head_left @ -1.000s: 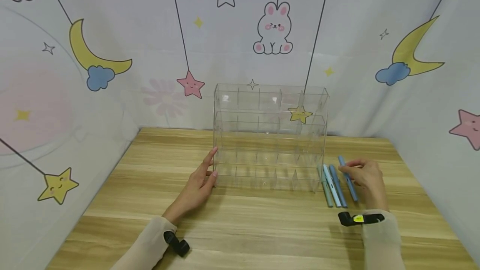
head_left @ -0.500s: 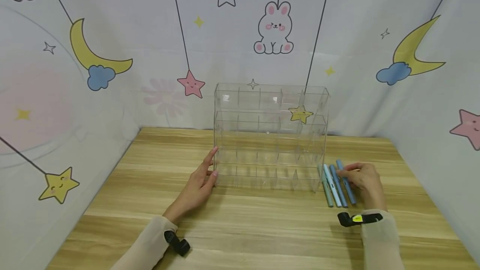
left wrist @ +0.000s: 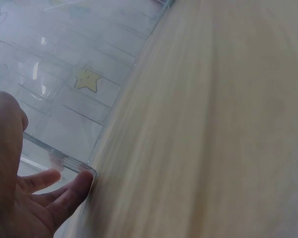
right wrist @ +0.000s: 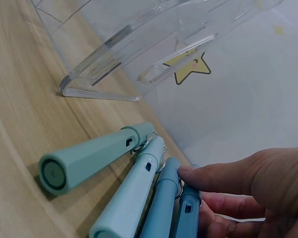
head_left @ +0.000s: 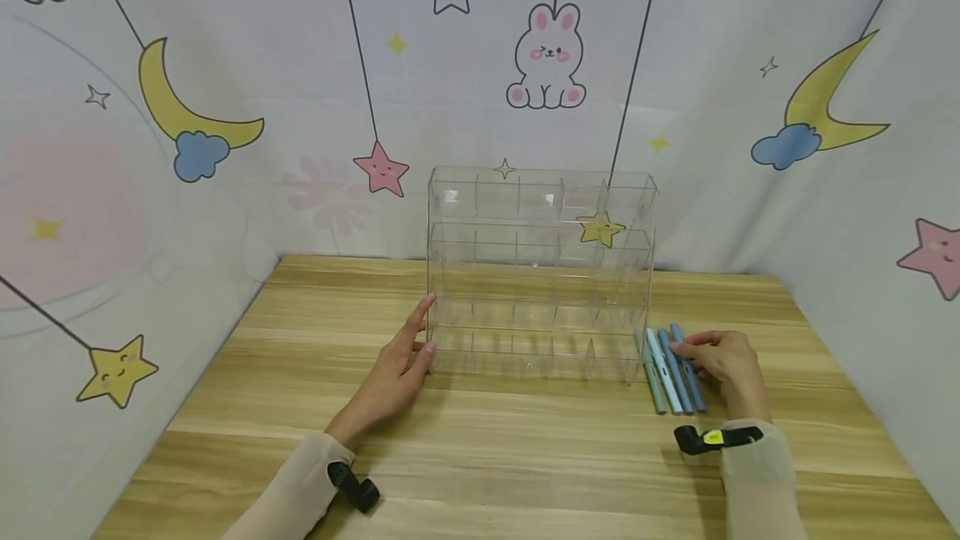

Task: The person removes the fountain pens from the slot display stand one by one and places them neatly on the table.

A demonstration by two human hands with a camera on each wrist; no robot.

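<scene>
Printed cloth with moons, stars and a rabbit hangs round three sides of our wooden table (head_left: 480, 440), and on it stands a clear acrylic organizer (head_left: 540, 273), tiered in rows of small compartments that all look bare from here. We have our left hand (head_left: 401, 365) flat against the organizer's left wall with the fingers straight, gripping nothing; the left wrist view shows fingertips (left wrist: 77, 186) touching its lower corner, which we judge is there to keep the light plastic from sliding. Four pens lie side by side just right of the organizer: a grey-green pen (head_left: 652, 377) nearest it, then a pale blue pen (head_left: 664, 373), a mid-blue pen (head_left: 677, 373) and a darker blue pen (head_left: 688, 369). Our right hand (head_left: 723, 365) rests beside them, fingers loosely extended with the tips on the two outer pens, touching rather than pinching, so the row lies tight together. The right wrist view shows a fingertip (right wrist: 198, 173) laid against a pen's clip end.
</scene>
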